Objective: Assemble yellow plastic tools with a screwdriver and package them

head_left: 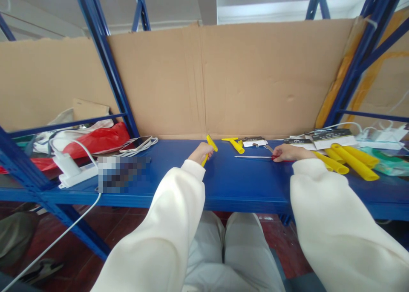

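Observation:
My left hand is closed around the handle of a yellow T-shaped scraper, its crosspiece standing up above the fingers. A second yellow T-shaped scraper lies on the blue shelf to the right of that hand. In my right hand is a screwdriver with a red handle; its long metal shaft points left, low over the shelf. A small flat metal piece shows by the right fingertips; I cannot tell whether they touch it. Fingers hide most of both handles.
Several yellow tubes lie beside my right forearm, with black-and-white packets behind them. Another packet rests near the cardboard wall. At left are a power strip, a phone and a red bag. Blue posts frame the shelf.

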### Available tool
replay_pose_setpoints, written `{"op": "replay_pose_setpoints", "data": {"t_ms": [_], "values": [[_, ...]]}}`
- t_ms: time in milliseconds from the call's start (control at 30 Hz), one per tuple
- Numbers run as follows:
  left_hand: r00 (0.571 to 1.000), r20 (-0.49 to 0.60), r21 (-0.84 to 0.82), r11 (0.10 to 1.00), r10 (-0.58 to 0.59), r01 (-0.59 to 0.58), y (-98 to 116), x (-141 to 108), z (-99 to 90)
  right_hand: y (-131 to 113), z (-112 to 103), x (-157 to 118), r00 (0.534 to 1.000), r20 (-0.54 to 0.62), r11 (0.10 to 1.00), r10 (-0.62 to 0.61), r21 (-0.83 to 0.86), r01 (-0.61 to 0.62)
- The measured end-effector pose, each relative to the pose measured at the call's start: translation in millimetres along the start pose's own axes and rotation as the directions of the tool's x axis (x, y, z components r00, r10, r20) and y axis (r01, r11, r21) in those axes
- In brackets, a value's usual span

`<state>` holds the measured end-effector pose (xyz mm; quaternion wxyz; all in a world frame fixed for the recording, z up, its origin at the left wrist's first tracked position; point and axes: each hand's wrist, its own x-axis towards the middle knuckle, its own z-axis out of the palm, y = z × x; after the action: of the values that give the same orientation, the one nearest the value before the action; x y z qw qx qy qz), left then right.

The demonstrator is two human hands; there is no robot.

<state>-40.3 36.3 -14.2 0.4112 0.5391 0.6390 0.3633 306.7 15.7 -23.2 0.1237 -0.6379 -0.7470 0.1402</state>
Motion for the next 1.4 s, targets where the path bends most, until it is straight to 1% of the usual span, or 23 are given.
{"op": "replay_pose_setpoints", "data": {"t_ms": [100,200,267,400,533,700,900,1400], "values": [[1.000,-0.026,0.028,0.999,-0.016,0.016,-0.4,1.1,2.0,-6.5,2.9,-0.2,1.000,0.007,1.000,-0.014,0.025,0.014],[1.000,-0.023,0.038,0.999,-0.016,0.017,-0.6,1.3,3.0,-14.9,7.0,-0.9,0.997,0.019,0.995,-0.074,0.065,0.073],[1.000,-0.021,0.042,0.999,-0.014,0.015,-0.7,1.2,3.1,-21.2,11.8,0.6,0.994,0.010,0.990,-0.107,0.099,0.105],[1.000,-0.018,0.040,0.999,-0.011,0.012,-0.2,-0.5,2.7,-31.6,24.9,8.4,0.991,-0.027,0.979,-0.130,0.154,0.133],[1.000,-0.010,0.028,0.999,-0.015,0.015,1.5,-3.6,2.2,-33.8,34.4,16.3,0.984,-0.044,0.964,-0.174,0.196,0.180],[1.000,-0.017,0.023,1.000,-0.010,0.011,2.1,-5.9,2.2,-29.9,38.0,21.0,0.974,-0.045,0.947,-0.220,0.228,0.225],[0.999,0.036,-0.002,1.000,-0.008,0.009,0.9,-5.6,0.5,-29.6,41.3,23.7,0.972,-0.096,0.938,-0.213,0.259,0.231],[0.996,0.091,-0.045,0.999,-0.013,0.017,-0.2,-4.7,0.2,-35.4,41.0,20.0,0.973,-0.111,0.936,-0.202,0.270,0.225]]}}
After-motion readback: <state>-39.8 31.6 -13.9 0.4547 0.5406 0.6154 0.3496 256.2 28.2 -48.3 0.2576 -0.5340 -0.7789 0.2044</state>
